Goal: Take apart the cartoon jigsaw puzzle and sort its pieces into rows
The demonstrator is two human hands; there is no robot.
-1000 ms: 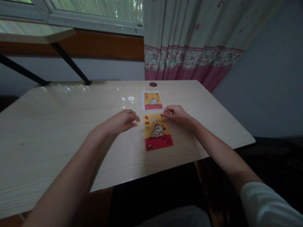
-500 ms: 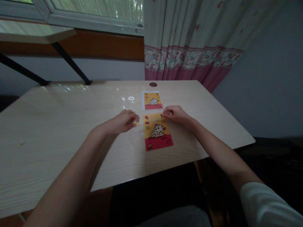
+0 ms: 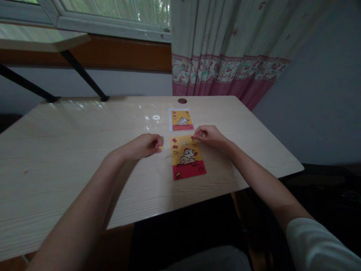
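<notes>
A yellow and red jigsaw puzzle (image 3: 188, 165) with a white cartoon animal lies flat on the table. Near its top is a small pale patch, shaped like a gap between pieces. To the puzzle's left, my left hand (image 3: 145, 145) is closed with fingertips pinched on a small yellow puzzle piece (image 3: 161, 148), mostly hidden by the fingers. My right hand (image 3: 210, 135) is also closed, its fingertips at the puzzle's top right corner; whether they hold anything there is too small to tell. Behind the puzzle lies a printed card (image 3: 182, 120) with the same picture.
The pale wooden table (image 3: 70, 158) has a round cable hole (image 3: 182, 101) at its back edge. A raised shelf (image 3: 42, 39) on black struts (image 3: 84, 75) stands at the back left. A patterned curtain (image 3: 220, 49) hangs behind the table, beside a window.
My left hand has drawn slightly left, away from the puzzle, and its fingers have curled more over the yellow piece. My right hand has hardly moved.
</notes>
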